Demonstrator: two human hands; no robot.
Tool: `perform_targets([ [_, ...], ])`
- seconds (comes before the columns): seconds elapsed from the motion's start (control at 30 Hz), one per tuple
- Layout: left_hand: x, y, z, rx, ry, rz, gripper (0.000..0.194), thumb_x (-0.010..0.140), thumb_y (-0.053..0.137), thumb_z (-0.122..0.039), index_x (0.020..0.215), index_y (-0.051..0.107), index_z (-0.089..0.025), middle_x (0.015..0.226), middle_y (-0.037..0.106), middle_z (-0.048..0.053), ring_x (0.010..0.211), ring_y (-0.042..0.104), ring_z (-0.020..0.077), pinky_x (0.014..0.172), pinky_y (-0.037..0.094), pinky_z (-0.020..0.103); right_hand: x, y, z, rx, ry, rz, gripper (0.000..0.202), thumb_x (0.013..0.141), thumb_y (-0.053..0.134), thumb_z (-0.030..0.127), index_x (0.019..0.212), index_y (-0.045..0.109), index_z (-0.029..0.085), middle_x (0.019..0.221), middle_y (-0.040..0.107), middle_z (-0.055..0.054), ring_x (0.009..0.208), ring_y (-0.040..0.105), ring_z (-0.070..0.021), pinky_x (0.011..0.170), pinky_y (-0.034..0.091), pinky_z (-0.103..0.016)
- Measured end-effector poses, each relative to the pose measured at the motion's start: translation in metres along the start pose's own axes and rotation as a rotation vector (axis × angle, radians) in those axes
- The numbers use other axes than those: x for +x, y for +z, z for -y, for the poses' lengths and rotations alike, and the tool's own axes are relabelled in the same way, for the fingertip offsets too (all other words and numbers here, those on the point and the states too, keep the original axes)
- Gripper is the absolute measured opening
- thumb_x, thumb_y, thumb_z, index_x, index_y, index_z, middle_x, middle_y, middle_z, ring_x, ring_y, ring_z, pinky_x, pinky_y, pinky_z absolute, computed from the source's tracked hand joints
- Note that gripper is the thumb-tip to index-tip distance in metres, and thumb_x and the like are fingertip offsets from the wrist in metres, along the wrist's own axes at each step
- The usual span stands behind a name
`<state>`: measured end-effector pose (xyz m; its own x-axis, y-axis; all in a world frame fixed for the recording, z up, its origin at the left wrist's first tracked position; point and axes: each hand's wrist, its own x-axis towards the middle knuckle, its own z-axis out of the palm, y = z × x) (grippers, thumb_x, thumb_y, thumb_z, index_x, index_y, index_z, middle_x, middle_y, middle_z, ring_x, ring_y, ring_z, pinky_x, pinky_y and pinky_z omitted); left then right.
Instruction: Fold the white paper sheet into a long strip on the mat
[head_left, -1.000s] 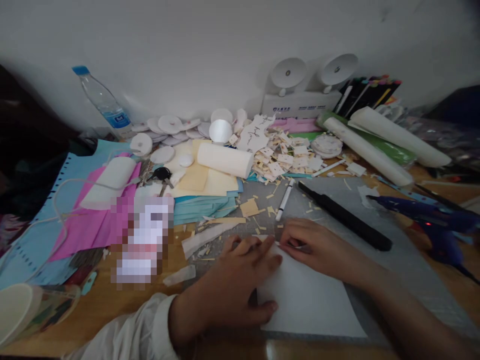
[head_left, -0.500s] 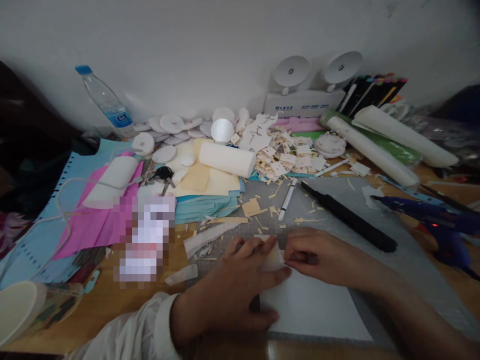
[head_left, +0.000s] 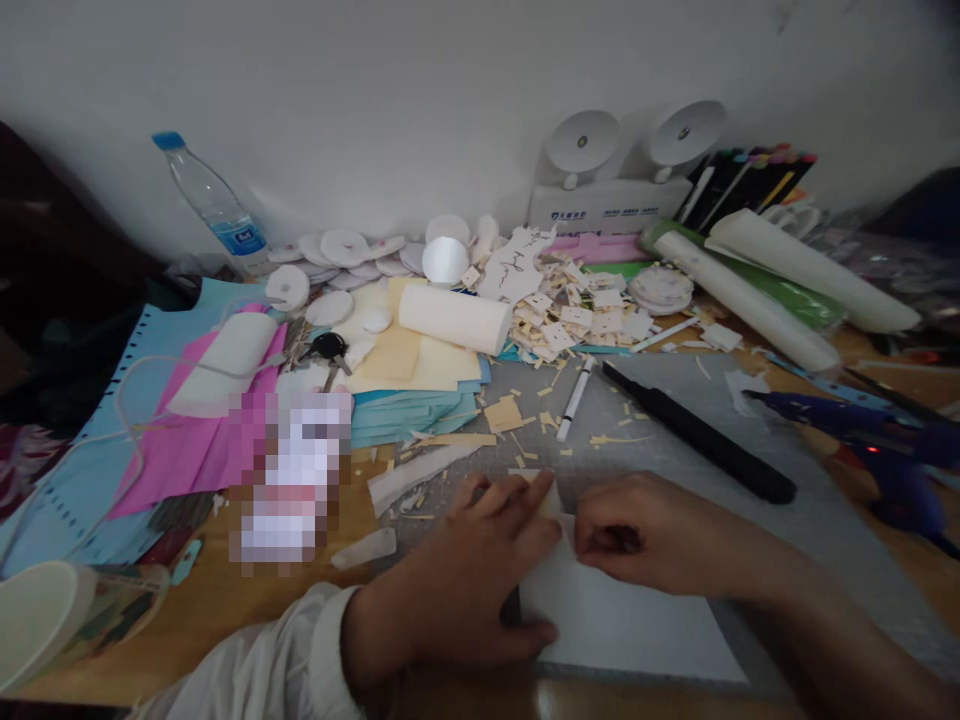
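Note:
A white sheet of paper (head_left: 637, 620) lies on the grey cutting mat (head_left: 817, 560) in front of me. My left hand (head_left: 480, 565) rests across its left part, fingers spread and pressing down, the thumb near the lower edge. A narrow cream-tinted strip of paper (head_left: 551, 502) shows by the left fingertips. Close to them, my right hand (head_left: 637, 530) is closed in a pinch at the sheet's upper edge; its fingertips hide exactly how the paper is gripped.
A black-handled cutter (head_left: 697, 430), a white pen (head_left: 576, 400) and a blue glue gun (head_left: 862, 440) lie beyond my hands. Paper scraps litter the mat. Leftward are a phone (head_left: 300, 480), a plastic cup (head_left: 67, 620) and coloured sheets (head_left: 180, 450). Small card pieces (head_left: 570, 310) are heaped behind.
My right hand has shifted slightly down and right along the paper, its fingers curled. The left index finger has drawn in a little; otherwise that hand stays in place.

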<state>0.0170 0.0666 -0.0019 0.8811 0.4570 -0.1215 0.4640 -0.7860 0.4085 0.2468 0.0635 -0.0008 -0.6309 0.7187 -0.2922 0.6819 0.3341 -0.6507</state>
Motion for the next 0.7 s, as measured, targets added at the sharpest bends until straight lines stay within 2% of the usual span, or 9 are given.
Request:
perform_targets([
  [0.13, -0.0001, 0.0025, -0.0001, 0.015, -0.013, -0.019, 0.069, 0.076, 0.057, -0.056, 0.126, 0.043, -0.011, 0.153, 0.025, 0.016, 0.133, 0.029, 0.0314, 0.106, 0.02, 0.05, -0.0028, 0.0014, 0.0034, 0.016, 0.01, 0.035, 0.01, 0.072, 0.056, 0.012, 0.071, 0.062, 0.02, 0.066, 0.06, 0.005, 0.062, 0.051, -0.009, 0.058, 0.033, -0.022],
  [0.37, 0.0004, 0.0046, 0.0014, 0.011, -0.013, -0.032, 0.071, 0.076, 0.056, -0.056, 0.128, 0.042, -0.01, 0.152, 0.027, 0.017, 0.132, 0.03, 0.0319, 0.106, 0.018, 0.049, -0.0046, 0.0029, 0.0059, 0.052, 0.021, 0.113, 0.007, 0.073, 0.06, 0.018, 0.073, 0.066, 0.021, 0.067, 0.063, 0.004, 0.064, 0.054, -0.0096, 0.059, 0.036, -0.022],
  [0.7, 0.0004, 0.0037, -0.0007, 0.014, -0.028, -0.021, 0.072, 0.076, 0.056, -0.056, 0.129, 0.042, -0.01, 0.151, 0.028, 0.017, 0.132, 0.03, 0.0322, 0.107, 0.016, 0.048, -0.0051, 0.0045, 0.0082, 0.163, 0.037, 0.261, 0.011, 0.069, 0.062, 0.019, 0.074, 0.071, 0.019, 0.063, 0.063, 0.003, 0.056, 0.053, -0.0076, 0.052, 0.036, -0.018],
])
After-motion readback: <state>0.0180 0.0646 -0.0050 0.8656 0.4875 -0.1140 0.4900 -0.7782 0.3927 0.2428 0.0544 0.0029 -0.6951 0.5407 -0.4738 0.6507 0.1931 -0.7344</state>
